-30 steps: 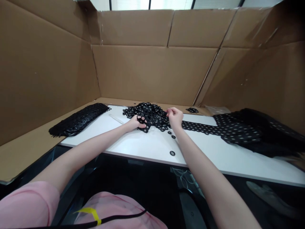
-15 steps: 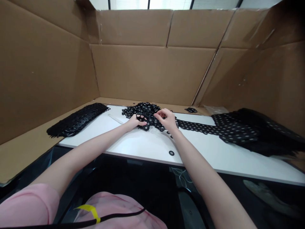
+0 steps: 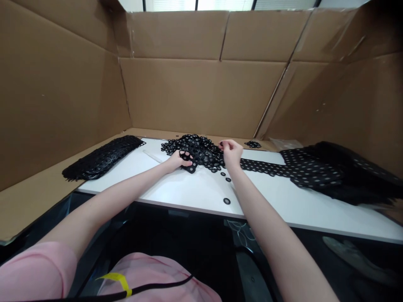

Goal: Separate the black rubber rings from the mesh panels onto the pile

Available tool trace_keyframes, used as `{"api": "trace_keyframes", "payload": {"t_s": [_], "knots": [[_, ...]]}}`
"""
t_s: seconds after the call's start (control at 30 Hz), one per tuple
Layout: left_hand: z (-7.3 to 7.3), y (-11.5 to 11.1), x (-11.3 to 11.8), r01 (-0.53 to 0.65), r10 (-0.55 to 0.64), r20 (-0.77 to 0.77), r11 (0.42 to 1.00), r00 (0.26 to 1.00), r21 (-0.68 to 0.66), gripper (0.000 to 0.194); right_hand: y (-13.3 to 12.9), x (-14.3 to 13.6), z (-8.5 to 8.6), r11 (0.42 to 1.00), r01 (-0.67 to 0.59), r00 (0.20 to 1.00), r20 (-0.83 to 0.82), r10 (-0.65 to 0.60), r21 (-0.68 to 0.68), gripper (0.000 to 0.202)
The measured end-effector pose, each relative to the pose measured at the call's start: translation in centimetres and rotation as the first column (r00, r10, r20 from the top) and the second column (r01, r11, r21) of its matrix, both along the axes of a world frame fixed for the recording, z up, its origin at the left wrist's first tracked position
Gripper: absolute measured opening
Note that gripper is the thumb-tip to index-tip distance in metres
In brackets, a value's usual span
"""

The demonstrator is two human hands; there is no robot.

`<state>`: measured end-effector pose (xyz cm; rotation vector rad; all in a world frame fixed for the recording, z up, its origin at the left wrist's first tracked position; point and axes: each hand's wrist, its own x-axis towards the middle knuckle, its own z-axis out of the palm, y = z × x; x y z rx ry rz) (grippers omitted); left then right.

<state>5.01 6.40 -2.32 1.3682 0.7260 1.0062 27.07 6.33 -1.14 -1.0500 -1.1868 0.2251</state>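
A heap of small black rings (image 3: pixel 206 150) lies at the back middle of the white table. My left hand (image 3: pixel 178 161) is closed on the end of a black perforated sheet (image 3: pixel 189 168) at the heap's front left. My right hand (image 3: pixel 232 151) is raised at the heap's right side, thumb and fingers pinched on a small black piece (image 3: pixel 221 144), likely a ring. A perforated black strip (image 3: pixel 264 167) runs from behind my right wrist to a bunched perforated sheet (image 3: pixel 315 167). Loose rings (image 3: pixel 227 201) lie in front of the heap.
A stack of black ringed netting (image 3: pixel 103 157) rests at the left. Behind the strip sits a small cluster of rings (image 3: pixel 252 144). A clear plastic strip (image 3: pixel 152 156) lies left of the heap. Cardboard walls (image 3: pixel 201 96) enclose the white table (image 3: pixel 176 191) at the back and sides.
My right hand has moved right, away from the sheet by my left hand, with a small black piece in its pinch. My left hand has stayed nearly still on the sheet.
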Motion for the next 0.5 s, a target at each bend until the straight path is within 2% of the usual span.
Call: {"api": "trace_keyframes", "payload": {"t_s": [0.13, 0.23, 0.3, 0.4, 0.5], "knots": [[0.2, -0.1, 0.0, -0.005, 0.005, -0.014, 1.0, 1.0, 0.001, 0.043, 0.7, 2.2, -0.9, 0.984, 0.152, 0.988, 0.007, -0.152, -0.098, 0.027], [0.2, -0.1, 0.0, -0.009, 0.009, 0.003, 1.0, 1.0, 0.022, 0.042, 1.1, 2.3, -1.5, 0.969, 0.124, 0.988, 0.116, -0.101, -0.215, 0.036], [0.1, 0.0, 0.0, -0.006, 0.006, 0.006, 0.999, 1.0, 0.032, 0.042, 1.2, 1.9, -1.5, 0.969, 0.099, 0.981, 0.186, -0.057, -0.227, 0.039], [0.1, 0.1, 0.0, 0.001, -0.001, 0.001, 0.999, 1.0, 0.036, 0.042, 0.8, 1.0, -0.7, 0.983, 0.088, 0.972, 0.229, -0.05, -0.16, 0.036], [0.1, 0.1, 0.0, 0.009, -0.009, -0.002, 0.999, 1.0, 0.04, 0.042, -0.4, 0.2, 1.1, 0.992, 0.039, 0.97, 0.242, -0.009, -0.122, 0.033]]}}
